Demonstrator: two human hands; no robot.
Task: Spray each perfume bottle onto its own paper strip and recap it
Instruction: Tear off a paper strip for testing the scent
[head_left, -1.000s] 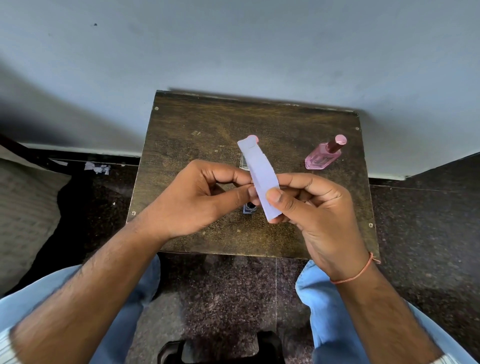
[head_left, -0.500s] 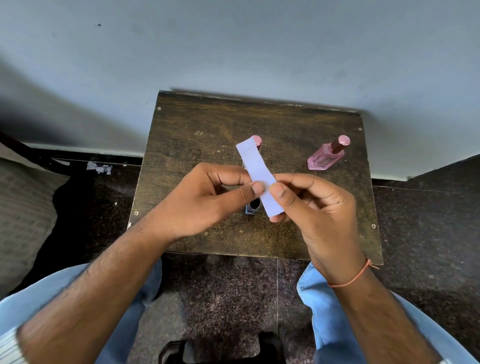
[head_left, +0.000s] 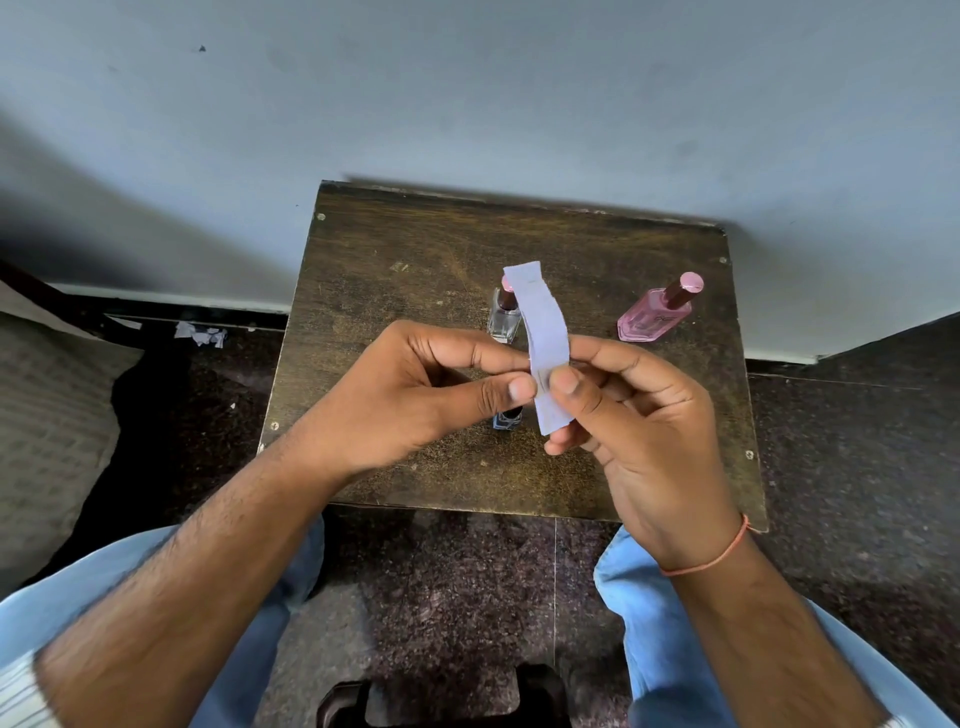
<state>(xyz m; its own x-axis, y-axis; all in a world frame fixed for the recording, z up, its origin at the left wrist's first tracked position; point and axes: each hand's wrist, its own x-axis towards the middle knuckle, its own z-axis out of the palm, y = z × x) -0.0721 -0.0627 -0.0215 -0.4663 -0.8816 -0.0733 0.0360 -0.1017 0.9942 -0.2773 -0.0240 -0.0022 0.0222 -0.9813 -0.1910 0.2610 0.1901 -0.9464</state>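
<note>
Both hands meet over the worktop (head_left: 395, 249) on one paper strip (head_left: 543, 332). The left hand (head_left: 415, 395) pinches its lower part between thumb and forefinger; the right hand (head_left: 634, 415) pinches the same stretch from the other side, thumb on the near face and fingers curled behind. The strip stands nearly upright and bows a little, its free end up.

Behind it stands a clear bottle (head_left: 504, 317), capped and partly hidden by the strip. A small dark bottle (head_left: 508, 418) shows below the left thumb, mostly covered, so I cannot tell whether it is capped. Well to the right stands a pink bottle (head_left: 655, 316), capped.

No spraying looks under way; the hands seem to be readying or separating paper.

Risks, as I judge them: both pinches sit close together, so pulling apart could tear or crease the thin strip. If two strips are stuck together, one may slip to the floor. The hands hover just over the bottles, and a low reach could knock one over.
</note>
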